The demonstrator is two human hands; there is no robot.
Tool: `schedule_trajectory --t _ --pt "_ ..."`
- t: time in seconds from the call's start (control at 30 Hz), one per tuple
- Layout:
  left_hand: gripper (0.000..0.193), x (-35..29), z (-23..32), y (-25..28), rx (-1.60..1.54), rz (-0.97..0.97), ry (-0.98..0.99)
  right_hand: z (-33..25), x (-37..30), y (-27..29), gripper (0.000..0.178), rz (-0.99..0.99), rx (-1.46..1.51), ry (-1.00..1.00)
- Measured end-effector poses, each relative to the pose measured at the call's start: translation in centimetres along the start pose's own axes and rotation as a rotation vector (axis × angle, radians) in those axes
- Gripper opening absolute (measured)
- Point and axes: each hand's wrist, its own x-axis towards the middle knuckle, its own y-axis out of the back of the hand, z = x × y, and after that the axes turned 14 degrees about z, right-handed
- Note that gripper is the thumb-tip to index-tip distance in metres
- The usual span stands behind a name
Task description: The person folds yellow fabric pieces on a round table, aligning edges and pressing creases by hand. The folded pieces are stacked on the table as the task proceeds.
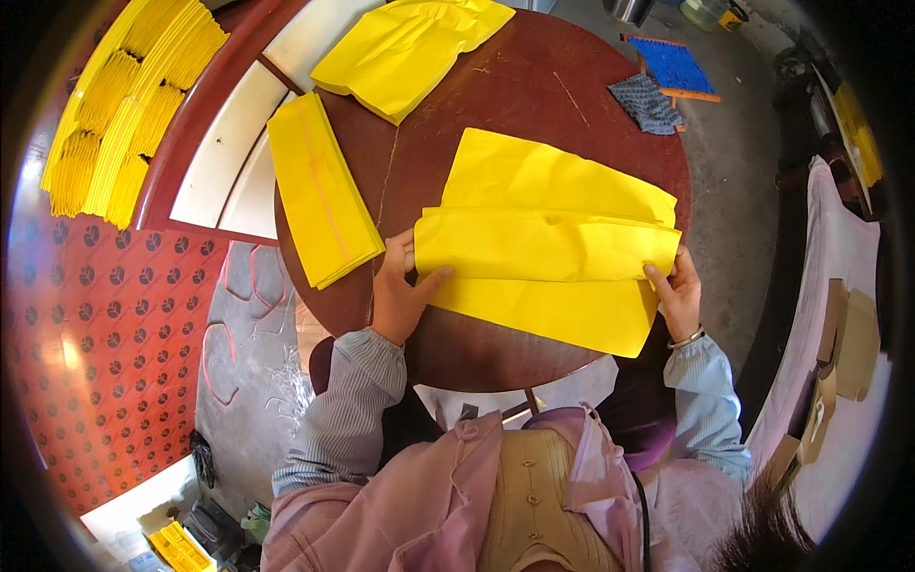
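Observation:
On the round dark red table (534, 67) in front of me lies a yellow sheet (548, 245) with a folded band across its middle. Whether it is paper or cloth I cannot tell. Parts of it spread out beyond the band on the far and near sides. My left hand (400, 289) grips the band's left end, thumb on top and fingers partly hidden beneath. At the opposite end, my right hand (678, 291) pinches the edge between thumb and fingers. Left of my left hand rests a narrow folded yellow stack (324, 195) with a faint pink line along it.
More yellow sheets (410, 52) lie loosely at the table's far side. Large bundles of folded yellow pieces (129, 105) sit on a red-edged white cabinet (233, 143) at far left. Beyond the table's right edge are a blue-topped stool (675, 69) and a grey cloth (648, 103). Cardboard (839, 357) stands at right.

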Motion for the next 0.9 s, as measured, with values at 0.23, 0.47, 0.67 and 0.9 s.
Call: schedule_trajectory --t 0.23,0.47,0.67,0.9 --pt "0.067 -0.1 -0.4 -0.3 0.075 0.089 -0.050 -0.9 -1.3 -1.5 0.051 0.235 -0.270 0.055" --pt "0.065 -0.2 -1.4 -1.0 0.070 0.194 -0.120 -0.8 -2.1 -2.2 0.052 0.328 -0.383 0.183" --pt "0.064 -0.3 -1.6 -1.5 -0.002 0.218 -0.081 -0.3 -2.4 -2.4 0.048 0.392 -0.461 0.256" --pt "0.069 -0.6 -0.5 -2.1 0.105 0.310 -0.088 -0.2 -2.4 -2.6 0.031 0.416 -0.511 0.425"
